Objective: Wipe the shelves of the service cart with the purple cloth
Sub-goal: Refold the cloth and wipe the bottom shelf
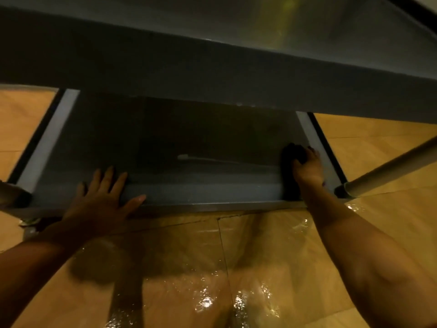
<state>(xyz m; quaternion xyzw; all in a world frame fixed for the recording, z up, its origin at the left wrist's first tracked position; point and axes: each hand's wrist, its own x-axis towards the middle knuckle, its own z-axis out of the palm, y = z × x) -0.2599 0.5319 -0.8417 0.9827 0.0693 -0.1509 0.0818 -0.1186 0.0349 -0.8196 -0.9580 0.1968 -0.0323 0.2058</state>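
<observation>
I look down on the lower shelf (165, 143) of a steel service cart, a dim grey tray under the wide upper shelf (212, 67). The cloth (289, 162) looks almost black in this light and lies bunched at the shelf's near right corner. My right hand (307, 165) presses on it, fingers curled over its top. My left hand (104, 197) rests flat with fingers spread on the near rim of the lower shelf, left of centre, holding nothing.
A round steel cart leg (390, 166) slants up at the right, and another post (11, 192) shows at the left edge. Glossy tan floor tiles (260, 268) surround the cart. The upper shelf overhangs the back of the lower one.
</observation>
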